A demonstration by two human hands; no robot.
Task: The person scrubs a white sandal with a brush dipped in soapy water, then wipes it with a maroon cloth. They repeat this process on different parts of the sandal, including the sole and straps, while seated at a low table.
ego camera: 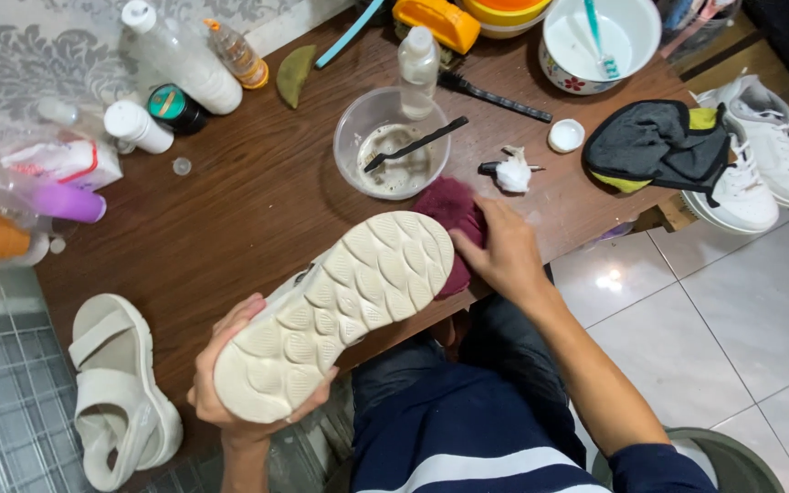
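My left hand (221,379) grips the heel end of a cream sandal (340,310), held sole-up over the near edge of the brown wooden table (230,219). The sole has a bumpy, scale-like tread. My right hand (504,251) presses a dark red cloth (454,210) against the toe end of that sandal. Its matching sandal (116,393) lies upright at the table's left corner.
A clear plastic bowl (394,146) with a black brush and a bottle stands just behind the cloth. Bottles and jars crowd the back left. A white bowl (600,41), a small cap (565,135), a dark pouch (659,146) and white sneakers (764,155) lie to the right.
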